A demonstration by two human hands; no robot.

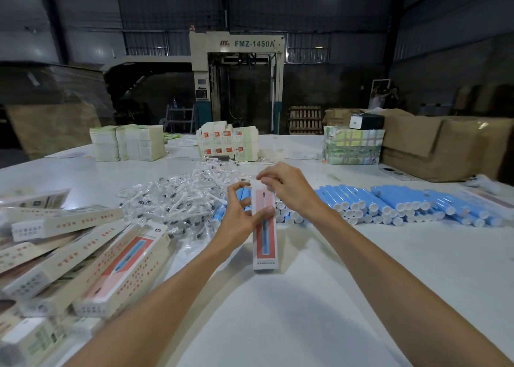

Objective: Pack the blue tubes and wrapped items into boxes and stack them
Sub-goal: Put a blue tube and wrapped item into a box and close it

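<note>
"FMZ-1450A" on the grey machine [236, 44], box print too small to read

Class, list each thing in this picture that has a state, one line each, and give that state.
Held box: held roughly upright.
Left hand: grips its middle.
Right hand: pinches its top end.
Blue tubes: unpacked, lying in rows.
Wrapped items: unpacked, loose heap.
Boxes at left: lying in an untidy pile.
Brown carton: flaps open.

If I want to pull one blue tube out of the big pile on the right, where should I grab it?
Probably pinch its white cap from the near side. The blue tubes lie packed side by side with their caps pointing toward you, so only those ends stick out free.
</note>
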